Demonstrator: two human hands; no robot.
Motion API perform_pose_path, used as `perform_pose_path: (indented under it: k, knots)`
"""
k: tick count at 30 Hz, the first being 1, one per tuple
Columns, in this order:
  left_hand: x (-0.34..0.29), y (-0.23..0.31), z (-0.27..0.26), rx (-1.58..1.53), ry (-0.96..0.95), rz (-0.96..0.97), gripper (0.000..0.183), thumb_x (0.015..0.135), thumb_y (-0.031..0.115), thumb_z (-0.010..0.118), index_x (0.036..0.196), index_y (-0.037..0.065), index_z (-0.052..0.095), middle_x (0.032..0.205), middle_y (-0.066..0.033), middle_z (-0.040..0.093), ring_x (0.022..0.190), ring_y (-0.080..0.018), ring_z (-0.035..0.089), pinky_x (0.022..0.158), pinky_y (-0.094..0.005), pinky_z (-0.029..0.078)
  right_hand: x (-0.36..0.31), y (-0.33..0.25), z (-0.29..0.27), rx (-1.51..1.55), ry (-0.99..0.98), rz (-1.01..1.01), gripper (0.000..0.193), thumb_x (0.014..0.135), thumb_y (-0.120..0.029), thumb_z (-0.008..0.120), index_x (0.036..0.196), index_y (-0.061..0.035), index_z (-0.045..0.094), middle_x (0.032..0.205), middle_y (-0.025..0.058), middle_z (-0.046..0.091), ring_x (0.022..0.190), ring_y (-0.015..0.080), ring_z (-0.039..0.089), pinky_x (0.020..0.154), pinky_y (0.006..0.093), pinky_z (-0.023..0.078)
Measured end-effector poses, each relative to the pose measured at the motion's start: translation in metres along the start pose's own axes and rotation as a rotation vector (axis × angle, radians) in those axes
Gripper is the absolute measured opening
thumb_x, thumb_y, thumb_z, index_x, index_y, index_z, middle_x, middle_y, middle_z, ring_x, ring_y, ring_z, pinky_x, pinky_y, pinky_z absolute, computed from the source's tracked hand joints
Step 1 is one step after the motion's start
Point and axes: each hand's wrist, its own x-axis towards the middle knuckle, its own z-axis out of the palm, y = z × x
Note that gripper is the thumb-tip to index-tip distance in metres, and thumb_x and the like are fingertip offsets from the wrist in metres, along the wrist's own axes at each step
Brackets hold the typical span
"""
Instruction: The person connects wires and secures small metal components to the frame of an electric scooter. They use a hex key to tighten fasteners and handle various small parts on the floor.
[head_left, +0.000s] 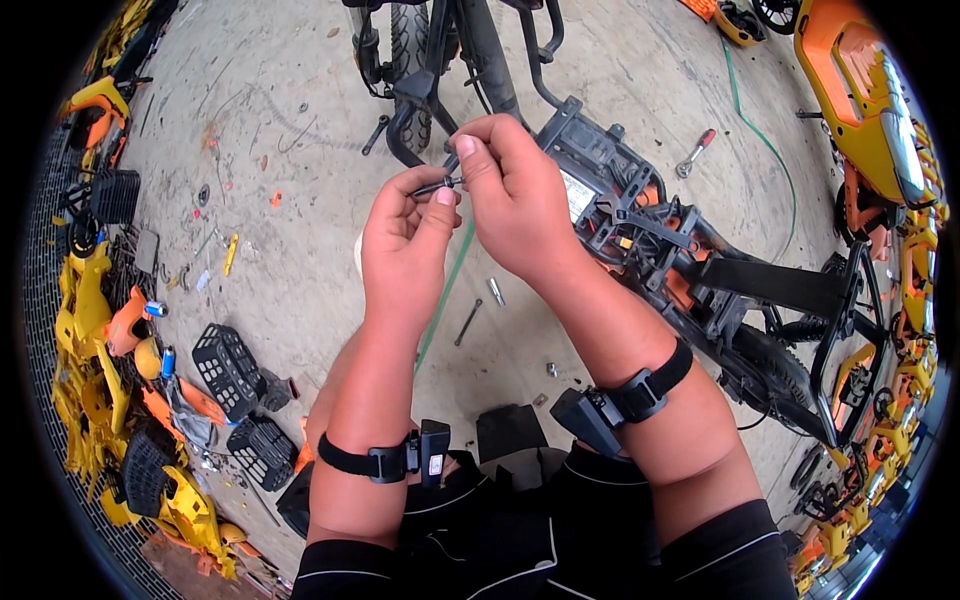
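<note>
Bare concrete floor [300, 290] beneath me, stained and scuffed; yellow and orange plastic panels [85, 330] heaped to my left, black baskets [225, 365] alongside; green hose [760, 140] trailing right; flat daylight

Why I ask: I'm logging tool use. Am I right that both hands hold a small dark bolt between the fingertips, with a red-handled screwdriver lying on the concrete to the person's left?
Not quite. In the head view both the left hand and right hand do pinch the small dark bolt, but the red-handled screwdriver lies on the concrete to the person's right, beyond the dismantled bike frame.
</note>
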Motion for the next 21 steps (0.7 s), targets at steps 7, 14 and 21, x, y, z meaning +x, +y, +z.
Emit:
perform_pose_path:
  k: [7, 14, 21]
  knots:
    - [0.005, 0.003, -0.001, -0.087, -0.014, 0.024, 0.023, 0.098, 0.007, 0.063, 0.121, 0.002, 0.060, 0.097, -0.0029, 0.064, 0.086, -0.0072, 0.059, 0.078, -0.0237, 0.049, 0.006, 0.000, 0.002, 0.066, 0.008, -0.011, 0.017, 0.101, -0.019, 0.056, 0.103, -0.0025, 0.060, 0.078, 0.0136, 0.067, 0.067, 0.0261, 0.067, 0.061, 0.0365, 0.051]
    - [0.011, 0.007, -0.003, -0.088, -0.015, 0.013, 0.023, 0.098, 0.007, 0.063, 0.120, 0.002, 0.060, 0.097, -0.0025, 0.064, 0.084, -0.0069, 0.058, 0.077, -0.0233, 0.049, 0.011, -0.002, 0.004, 0.061, -0.006, -0.018, 0.016, 0.101, -0.018, 0.056, 0.103, -0.0024, 0.060, 0.079, 0.0133, 0.067, 0.067, 0.0254, 0.067, 0.062, 0.0358, 0.051]
    - [0.016, 0.008, -0.004, -0.103, -0.015, 0.025, 0.023, 0.098, 0.007, 0.063, 0.120, 0.002, 0.061, 0.099, -0.0030, 0.065, 0.085, -0.0073, 0.059, 0.078, -0.0239, 0.050, 0.016, -0.001, 0.006, 0.051, -0.001, -0.061, 0.016, 0.102, -0.018, 0.056, 0.104, -0.0025, 0.060, 0.078, 0.0135, 0.067, 0.067, 0.0263, 0.068, 0.061, 0.0356, 0.051]
